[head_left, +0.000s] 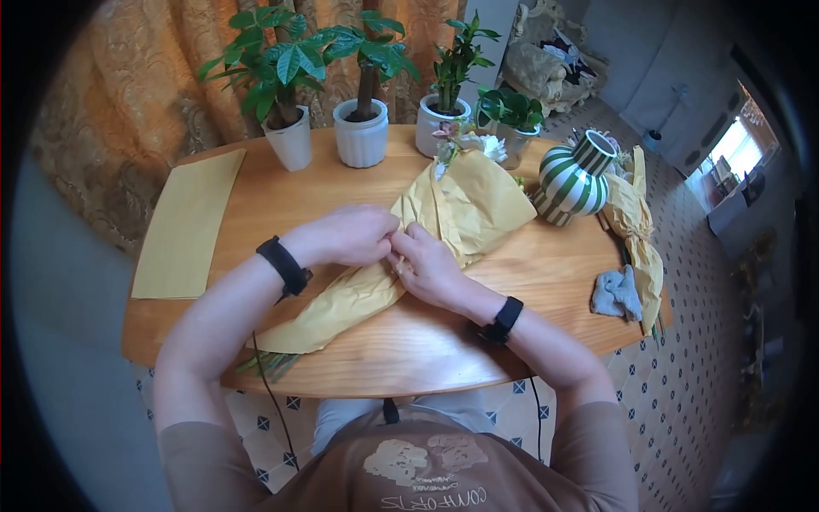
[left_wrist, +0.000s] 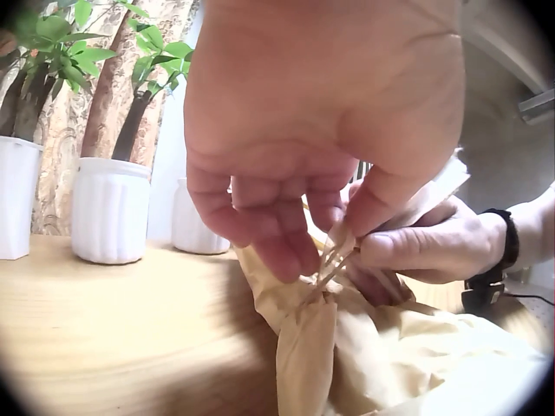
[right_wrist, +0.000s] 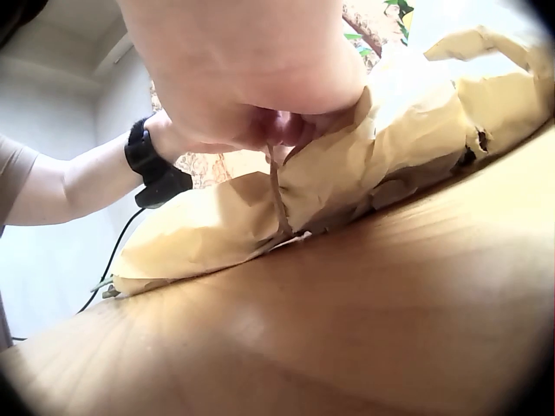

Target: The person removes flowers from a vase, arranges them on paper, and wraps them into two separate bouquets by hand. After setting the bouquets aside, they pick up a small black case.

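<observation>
A bouquet in yellow paper (head_left: 341,305) lies diagonally on the wooden table, flowers (head_left: 486,147) at its upper end and green stems (head_left: 271,365) at the lower left. Around its narrow middle runs a thin twine (right_wrist: 277,195), which cinches the paper. My left hand (head_left: 354,235) pinches the twine (left_wrist: 328,269) between thumb and fingers above the bouquet. Close against it, my right hand (head_left: 433,269) also has thumb and fingers at the twine; its thumb shows in the left wrist view, while the palm hides most of its fingers in the right wrist view.
Flat yellow paper sheets (head_left: 183,226) lie at the left. Potted plants (head_left: 361,132) line the back edge. A green-striped vase (head_left: 573,181), a second wrapped bouquet (head_left: 636,222) and a grey cloth (head_left: 616,293) are at the right. Dark cables (head_left: 277,410) hang by the front edge.
</observation>
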A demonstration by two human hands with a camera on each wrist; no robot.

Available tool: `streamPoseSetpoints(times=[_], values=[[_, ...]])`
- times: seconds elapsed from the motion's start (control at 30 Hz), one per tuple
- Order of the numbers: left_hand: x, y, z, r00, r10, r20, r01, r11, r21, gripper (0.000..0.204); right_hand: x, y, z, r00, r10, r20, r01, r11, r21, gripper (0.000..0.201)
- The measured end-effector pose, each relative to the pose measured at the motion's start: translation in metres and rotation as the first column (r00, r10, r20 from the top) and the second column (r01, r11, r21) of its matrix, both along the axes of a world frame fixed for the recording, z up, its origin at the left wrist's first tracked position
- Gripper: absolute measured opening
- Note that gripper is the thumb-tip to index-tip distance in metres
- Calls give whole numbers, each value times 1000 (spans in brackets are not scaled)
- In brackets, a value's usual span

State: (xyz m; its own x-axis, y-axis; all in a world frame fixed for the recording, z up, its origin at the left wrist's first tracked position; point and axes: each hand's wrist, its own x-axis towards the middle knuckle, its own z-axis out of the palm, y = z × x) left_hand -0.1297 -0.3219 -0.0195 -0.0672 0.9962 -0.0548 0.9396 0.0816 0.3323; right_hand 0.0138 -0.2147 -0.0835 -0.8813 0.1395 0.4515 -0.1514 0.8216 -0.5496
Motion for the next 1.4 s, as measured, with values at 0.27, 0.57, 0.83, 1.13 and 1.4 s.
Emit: streamPoseSetpoints(times=[0.27, 0.57, 0.83, 1.13, 1.4], values=[[-13, 4, -5, 997, 34, 63, -34, 999, -6, 18, 11, 8, 2, 992, 121, 34, -120, 992, -44, 10], [-22, 4, -39, 994, 107, 13, -107, 994, -20, 17, -4, 10, -13, 976, 214, 37, -166, 844, -510, 5], [-16, -13, -36, 819, 357, 448, -234, 922, -308, 16, -12, -9, 0, 984, -109, 141, 138, 966, -218, 11], [-8, -10, -30, 924, 84, 374, -261, 851, 455, 7, -13, -7, 0, 985, -96, 147, 131, 960, -249, 14], [14, -22, -19, 983, 180, 34, -183, 977, 106, 12, -23, 6, -11, 977, -63, 203, 142, 904, -404, 14]])
